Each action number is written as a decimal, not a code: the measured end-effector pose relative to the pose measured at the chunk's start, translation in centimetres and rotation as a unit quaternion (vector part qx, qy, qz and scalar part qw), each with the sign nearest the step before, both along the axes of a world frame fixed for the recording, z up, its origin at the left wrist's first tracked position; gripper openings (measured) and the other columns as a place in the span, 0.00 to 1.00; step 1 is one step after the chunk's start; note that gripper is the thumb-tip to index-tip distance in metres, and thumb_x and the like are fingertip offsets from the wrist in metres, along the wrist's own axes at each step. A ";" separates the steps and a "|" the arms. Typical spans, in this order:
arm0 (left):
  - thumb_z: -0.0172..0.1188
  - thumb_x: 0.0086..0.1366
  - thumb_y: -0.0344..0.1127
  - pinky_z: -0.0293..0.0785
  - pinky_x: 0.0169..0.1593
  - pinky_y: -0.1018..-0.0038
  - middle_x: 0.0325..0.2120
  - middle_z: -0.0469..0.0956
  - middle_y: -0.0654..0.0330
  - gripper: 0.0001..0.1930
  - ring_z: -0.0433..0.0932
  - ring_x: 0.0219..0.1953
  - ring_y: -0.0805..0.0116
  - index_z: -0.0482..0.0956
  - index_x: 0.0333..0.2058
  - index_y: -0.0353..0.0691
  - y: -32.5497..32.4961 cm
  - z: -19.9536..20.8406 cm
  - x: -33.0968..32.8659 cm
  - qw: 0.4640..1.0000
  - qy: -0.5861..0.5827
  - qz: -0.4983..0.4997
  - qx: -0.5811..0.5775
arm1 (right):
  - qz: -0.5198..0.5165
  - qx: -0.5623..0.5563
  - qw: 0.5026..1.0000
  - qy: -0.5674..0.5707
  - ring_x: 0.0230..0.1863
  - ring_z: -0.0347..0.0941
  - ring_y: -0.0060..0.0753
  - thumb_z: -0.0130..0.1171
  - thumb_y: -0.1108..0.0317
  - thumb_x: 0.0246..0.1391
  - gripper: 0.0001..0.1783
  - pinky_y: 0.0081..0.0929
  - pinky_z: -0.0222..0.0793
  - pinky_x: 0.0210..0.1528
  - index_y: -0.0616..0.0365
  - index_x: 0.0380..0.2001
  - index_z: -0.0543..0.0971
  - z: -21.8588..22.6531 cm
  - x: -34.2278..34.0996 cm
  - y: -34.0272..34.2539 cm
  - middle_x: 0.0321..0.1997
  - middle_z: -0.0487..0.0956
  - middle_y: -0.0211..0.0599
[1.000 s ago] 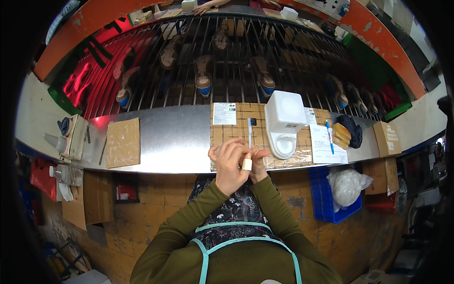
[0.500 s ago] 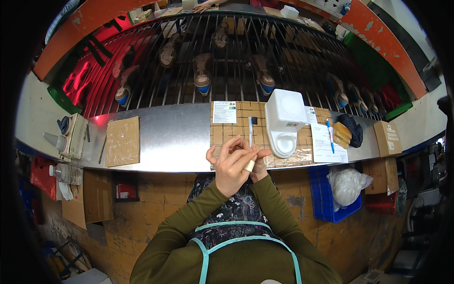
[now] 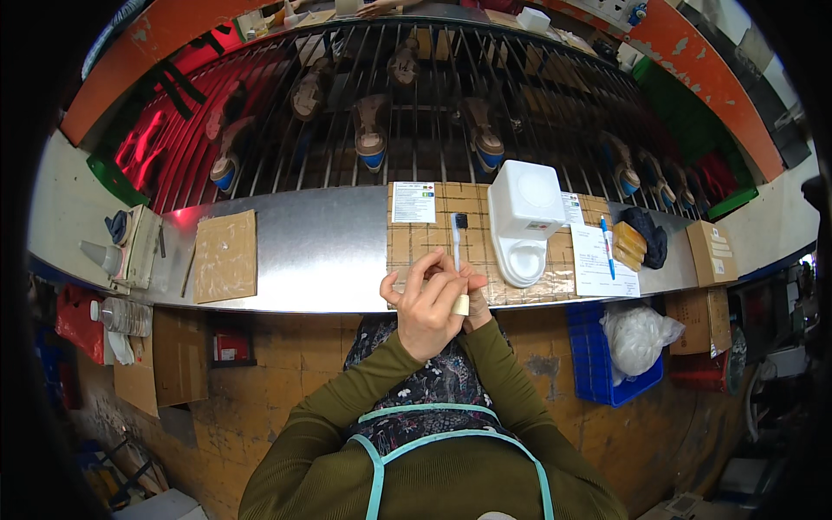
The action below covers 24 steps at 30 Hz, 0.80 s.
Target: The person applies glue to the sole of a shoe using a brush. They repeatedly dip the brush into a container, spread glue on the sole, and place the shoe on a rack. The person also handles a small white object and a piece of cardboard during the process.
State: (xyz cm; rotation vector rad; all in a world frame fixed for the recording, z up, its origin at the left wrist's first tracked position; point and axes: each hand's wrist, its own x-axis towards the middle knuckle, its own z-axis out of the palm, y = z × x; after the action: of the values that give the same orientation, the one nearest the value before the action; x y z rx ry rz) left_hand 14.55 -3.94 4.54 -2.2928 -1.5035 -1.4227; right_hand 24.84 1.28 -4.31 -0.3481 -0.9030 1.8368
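My left hand [image 3: 426, 305] and my right hand [image 3: 477, 303] meet just above the table's front edge. The left one shows its back, fingers bent; its outer fingers stand apart, and its foremost fingers close in against the right fingers. What they pinch, if anything, is hidden. A pale yellow wrap [image 3: 461, 305] sits round a finger where the hands meet. Partly covered by the left, my right hand is curled closed. Up from between the fingers sticks a toothbrush [image 3: 457, 238] with white handle and black bristles, seemingly in my right hand; its lower end is hidden.
A white dispenser [image 3: 524, 217] stands on the gridded brown mat [image 3: 425, 247], beside paper with a blue pen [image 3: 607, 249] and yellow blocks [image 3: 629, 244]. Cardboard [image 3: 226, 257] lies at left. Beyond, shoe parts [image 3: 371, 134] rest on a metal-bar rack. A blue crate [image 3: 607, 386] is below right.
The toothbrush has shifted slightly left. A right-hand finger that stretched out to the right is now curled in. Both hands otherwise keep nearly the same place.
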 end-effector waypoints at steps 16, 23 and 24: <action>0.65 0.52 0.27 0.46 0.57 0.56 0.30 0.82 0.72 0.09 0.73 0.54 0.62 0.86 0.31 0.50 0.6 0.6 -2.7 0.989 -0.028 -0.127 -0.068 | 0.036 -0.006 0.999 0.008 0.48 0.72 0.25 0.77 0.36 0.20 0.36 0.25 0.69 0.51 0.47 0.23 0.67 1.4 0.5 -1.1 0.47 0.76 0.36; 0.66 0.51 0.28 0.45 0.58 0.56 0.31 0.82 0.72 0.09 0.73 0.54 0.64 0.86 0.31 0.51 0.6 0.7 -3.1 0.987 -0.032 -0.144 -0.062 | 0.059 -0.009 0.998 -0.002 0.48 0.73 0.26 0.78 0.38 0.21 0.36 0.25 0.69 0.52 0.46 0.22 0.66 1.8 0.5 -1.0 0.48 0.76 0.37; 0.67 0.50 0.28 0.44 0.58 0.56 0.31 0.82 0.72 0.09 0.73 0.54 0.63 0.86 0.30 0.51 0.6 0.9 -3.2 0.988 -0.022 -0.143 -0.059 | 0.061 -0.010 0.998 0.000 0.48 0.73 0.26 0.78 0.38 0.21 0.35 0.25 0.70 0.52 0.46 0.22 0.66 1.9 0.5 -1.0 0.48 0.76 0.37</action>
State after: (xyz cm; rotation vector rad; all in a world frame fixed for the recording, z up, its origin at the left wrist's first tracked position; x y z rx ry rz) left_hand 11.35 -3.32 5.43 -2.6559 -1.3451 -1.4916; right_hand 25.38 0.23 -2.43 -0.3113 -0.9231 1.9580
